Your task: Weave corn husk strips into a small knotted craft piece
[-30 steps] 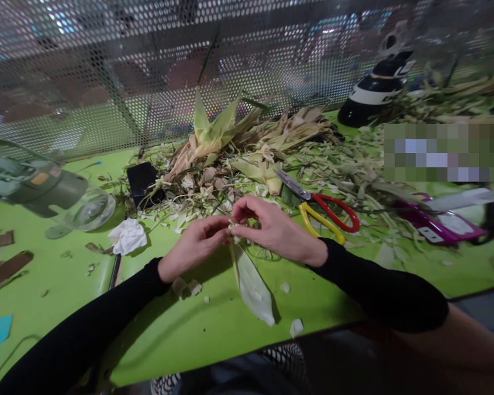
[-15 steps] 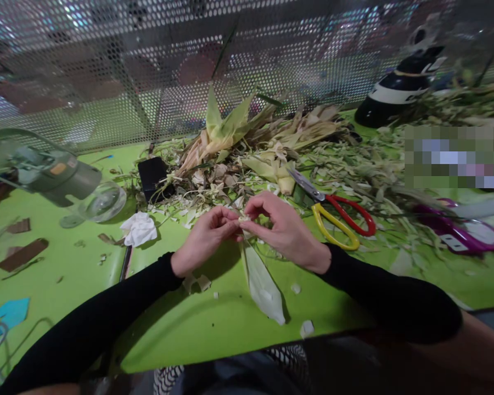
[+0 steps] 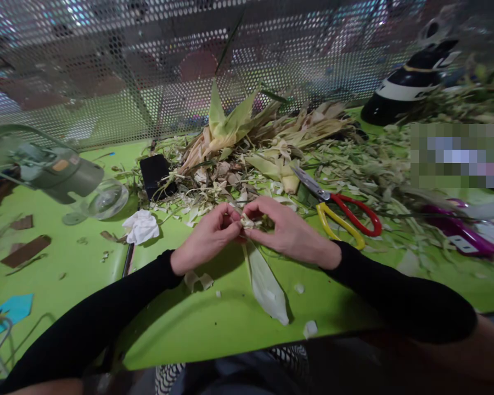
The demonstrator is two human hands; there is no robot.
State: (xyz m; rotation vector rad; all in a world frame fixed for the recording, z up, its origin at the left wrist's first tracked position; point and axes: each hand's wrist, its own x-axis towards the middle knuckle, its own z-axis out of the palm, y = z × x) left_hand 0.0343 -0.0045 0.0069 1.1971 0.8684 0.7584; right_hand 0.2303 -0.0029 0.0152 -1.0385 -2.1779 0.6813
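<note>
My left hand (image 3: pixel 206 240) and my right hand (image 3: pixel 290 233) meet fingertip to fingertip over the green table (image 3: pixel 189 323). Both pinch the folded upper end of a pale corn husk strip (image 3: pixel 265 282). The strip's long pointed tail lies on the table and runs toward me. Black sleeves cover both forearms. Just past the hands lies a heap of corn husks (image 3: pixel 247 137) and trimmings.
Scissors with red and yellow handles (image 3: pixel 341 214) lie right of the hands. A purple tool (image 3: pixel 465 236) is farther right. A crumpled white tissue (image 3: pixel 140 226), a black box (image 3: pixel 155 173), a clear glass (image 3: pixel 105 198) and a grey device (image 3: pixel 53 170) stand left. A perforated metal screen (image 3: pixel 148 66) closes the back.
The hands have stayed together on the husk end, the fingers working it slightly. The view has shifted a little, so everything sits farther right.
</note>
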